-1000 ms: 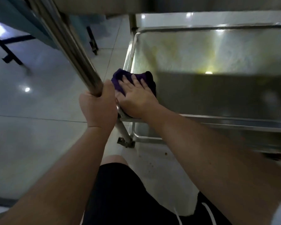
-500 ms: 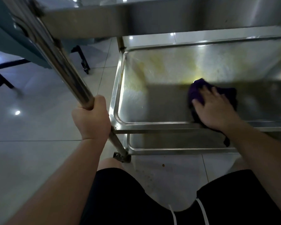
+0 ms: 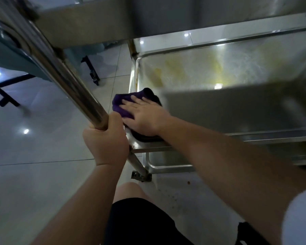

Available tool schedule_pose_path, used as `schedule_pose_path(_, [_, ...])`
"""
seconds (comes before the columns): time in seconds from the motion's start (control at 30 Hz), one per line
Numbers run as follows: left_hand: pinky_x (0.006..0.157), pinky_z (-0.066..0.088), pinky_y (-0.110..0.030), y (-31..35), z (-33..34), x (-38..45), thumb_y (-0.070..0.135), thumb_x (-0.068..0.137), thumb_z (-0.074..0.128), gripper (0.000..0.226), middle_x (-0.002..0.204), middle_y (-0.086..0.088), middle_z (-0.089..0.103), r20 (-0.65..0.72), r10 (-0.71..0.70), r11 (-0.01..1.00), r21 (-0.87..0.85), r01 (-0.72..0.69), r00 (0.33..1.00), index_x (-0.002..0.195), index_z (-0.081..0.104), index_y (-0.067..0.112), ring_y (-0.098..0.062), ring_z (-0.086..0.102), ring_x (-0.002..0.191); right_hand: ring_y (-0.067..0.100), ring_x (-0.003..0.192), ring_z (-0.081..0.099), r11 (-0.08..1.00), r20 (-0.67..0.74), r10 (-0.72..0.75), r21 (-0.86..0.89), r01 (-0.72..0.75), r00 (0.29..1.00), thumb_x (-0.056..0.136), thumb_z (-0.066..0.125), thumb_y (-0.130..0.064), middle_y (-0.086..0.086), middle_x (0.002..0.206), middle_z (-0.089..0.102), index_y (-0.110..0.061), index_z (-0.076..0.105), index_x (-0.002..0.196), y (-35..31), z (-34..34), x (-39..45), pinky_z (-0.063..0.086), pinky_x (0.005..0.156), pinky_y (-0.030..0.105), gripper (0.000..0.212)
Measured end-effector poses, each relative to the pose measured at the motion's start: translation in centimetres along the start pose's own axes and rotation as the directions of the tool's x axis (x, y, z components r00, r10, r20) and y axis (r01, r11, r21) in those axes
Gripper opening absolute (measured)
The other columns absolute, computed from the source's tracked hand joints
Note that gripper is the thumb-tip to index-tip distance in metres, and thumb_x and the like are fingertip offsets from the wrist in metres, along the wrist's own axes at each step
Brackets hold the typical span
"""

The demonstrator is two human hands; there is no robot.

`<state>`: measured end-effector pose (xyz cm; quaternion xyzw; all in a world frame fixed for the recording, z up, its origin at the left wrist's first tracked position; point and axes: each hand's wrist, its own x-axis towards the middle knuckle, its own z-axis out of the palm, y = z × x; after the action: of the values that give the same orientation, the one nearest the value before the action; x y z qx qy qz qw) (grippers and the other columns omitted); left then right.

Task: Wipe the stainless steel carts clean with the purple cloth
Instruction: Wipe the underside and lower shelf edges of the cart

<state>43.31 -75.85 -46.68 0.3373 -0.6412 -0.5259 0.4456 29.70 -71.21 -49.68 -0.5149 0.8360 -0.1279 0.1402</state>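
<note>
While black shorts [image 3: 141, 221] and a bare knee [image 3: 129, 190] fill the bottom of the view, both forearms reach forward over the pale tiled floor [image 3: 34, 156]. Nearest, the left hand [image 3: 105, 140] is wrapped tight round the cart's upright steel post [image 3: 64, 75], fingers curled over the tube just above where it meets the shelf corner. Just beside it, the right hand [image 3: 145, 115] lies flat with straight fingers spread, pressing the purple cloth [image 3: 124, 103] down onto the near left corner of the stainless steel cart's middle shelf [image 3: 219, 106]. Part of the cloth bunches out past the fingertips against the shelf's raised left rim; part lies under the palm. Below, a lower shelf edge [image 3: 168, 167] and the post's foot [image 3: 140, 175] show. Farther along, the shelf's surface carries yellowish stains [image 3: 217, 68] and a bright light reflection. Above hangs the underside of the upper shelf [image 3: 148, 16], and beyond the post black furniture legs [image 3: 92, 71] stand on the floor.
</note>
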Motion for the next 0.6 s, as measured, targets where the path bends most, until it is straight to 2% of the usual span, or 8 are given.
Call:
schedule_pose_path(0.03, [0.044,0.035,-0.030,-0.1,-0.1,0.1,0.028,0.077,0.062,0.036,0.057,-0.029,0.041,0.002,0.007,1.000,0.006,-0.007,1.000,0.056,0.046,0.004,-0.024,0.044,0.047,0.013,0.158,0.009,0.999,-0.028,0.026,-0.019,-0.026,0.999,0.103,0.024,-0.062,-0.014,0.171,0.014,-0.034,0.020,0.164,1.9,-0.3,-0.7,0.003,0.126,0.037,0.067])
schedule_pose_path(0.1, [0.044,0.032,-0.030,-0.2,-0.1,0.1,0.027,0.077,0.061,0.039,0.060,-0.033,0.038,0.002,0.011,1.000,0.014,-0.011,1.000,0.060,0.043,-0.003,-0.026,0.041,0.047,0.021,0.156,0.019,0.973,-0.136,0.221,-0.033,-0.228,0.966,0.102,0.028,-0.060,-0.005,0.171,0.021,-0.028,0.026,0.163,7.0,-1.7,-2.1,0.011,0.125,0.039,0.068])
schedule_pose_path(0.23, [0.041,0.035,-0.028,-0.4,-0.1,-0.2,0.026,0.078,0.063,0.038,0.060,-0.032,0.038,0.007,0.025,0.999,-0.020,-0.025,1.000,0.062,0.044,-0.002,-0.025,0.041,0.044,0.025,0.159,0.004,0.749,-0.212,0.653,0.041,-0.661,0.727,0.104,0.014,-0.056,-0.003,0.173,0.008,-0.023,0.016,0.165,14.4,-3.8,-3.7,0.002,0.128,0.046,0.070])
schedule_pose_path(0.3, [0.041,0.036,-0.025,-0.4,0.0,-0.3,0.025,0.079,0.063,0.038,0.058,-0.030,0.038,0.008,0.047,0.998,-0.031,-0.047,0.999,0.061,0.044,-0.002,-0.024,0.042,0.043,0.027,0.159,-0.003,0.653,-0.218,0.750,0.100,-0.750,0.624,0.102,0.011,-0.055,-0.002,0.174,0.002,-0.019,0.010,0.166,13.2,-3.0,-1.7,-0.005,0.127,0.049,0.073])
schedule_pose_path(0.33, [0.041,0.036,-0.025,-0.4,0.0,-0.3,0.025,0.079,0.063,0.038,0.057,-0.030,0.038,0.008,0.057,0.998,-0.033,-0.057,0.998,0.061,0.043,-0.003,-0.023,0.042,0.042,0.029,0.159,-0.004,0.636,-0.215,0.766,0.122,-0.762,0.605,0.102,0.012,-0.053,0.000,0.174,0.002,-0.016,0.010,0.166,11.6,-2.5,-0.2,-0.006,0.126,0.049,0.073])
schedule_pose_path(0.4, [0.041,0.035,-0.028,-0.4,-0.1,-0.3,0.025,0.079,0.063,0.040,0.056,-0.029,0.037,0.011,0.071,0.997,-0.035,-0.071,0.997,0.061,0.043,-0.004,-0.026,0.042,0.042,0.031,0.159,-0.003,0.694,-0.200,0.719,0.136,-0.707,0.666,0.104,0.014,-0.050,0.003,0.174,0.004,-0.012,0.012,0.165,7.3,-1.5,3.1,-0.007,0.126,0.050,0.072])
schedule_pose_path(0.53, [0.041,0.033,-0.040,0.1,0.0,-0.4,0.026,0.079,0.063,0.042,0.058,-0.031,0.038,-0.019,0.067,0.997,-0.024,-0.068,0.998,0.062,0.041,-0.006,-0.045,0.040,0.048,0.026,0.159,-0.002,0.892,-0.138,0.447,0.145,-0.429,0.884,0.105,0.012,-0.049,0.000,0.174,0.006,-0.015,0.013,0.165,-0.6,0.1,6.6,-0.007,0.127,0.049,0.069])
schedule_pose_path(0.6, [0.041,0.034,-0.034,0.2,0.0,-0.5,0.027,0.079,0.064,0.043,0.055,-0.027,0.040,-0.012,0.078,0.996,-0.038,-0.079,0.997,0.061,0.042,-0.007,-0.038,0.041,0.045,0.022,0.159,0.000,0.960,-0.095,0.264,0.121,-0.252,0.960,0.106,0.013,-0.047,-0.003,0.173,0.009,-0.019,0.017,0.165,-1.7,0.4,5.6,-0.005,0.128,0.047,0.066])
